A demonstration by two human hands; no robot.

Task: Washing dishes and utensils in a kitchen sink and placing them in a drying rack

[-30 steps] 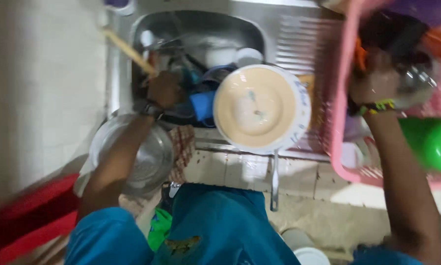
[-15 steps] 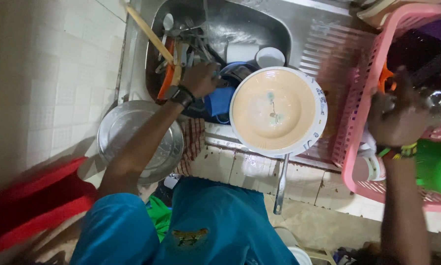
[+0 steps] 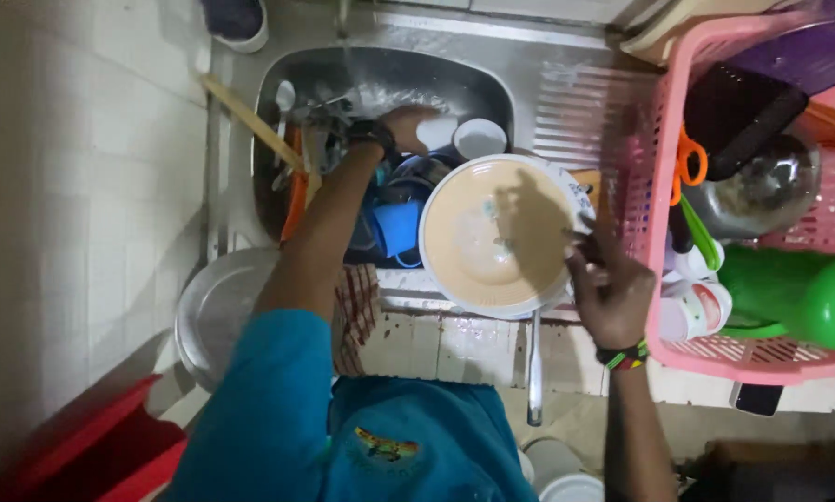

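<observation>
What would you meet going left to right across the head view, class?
Red bin → metal lid → wooden spoon → left hand → cream plate → right hand → pink basket → green bottle.

Beside the steel sink (image 3: 566, 88) stands one pink basket (image 3: 664, 139), holding one green bottle (image 3: 798, 293), one steel bowl (image 3: 761, 191) and one pair of orange scissors (image 3: 689, 160). On the sink's front edge sits one large plate (image 3: 492, 237). Inside the sink are two white cups (image 3: 480, 138) and one wooden stick (image 3: 250, 121); left of it lies one steel lid (image 3: 215, 311).
</observation>
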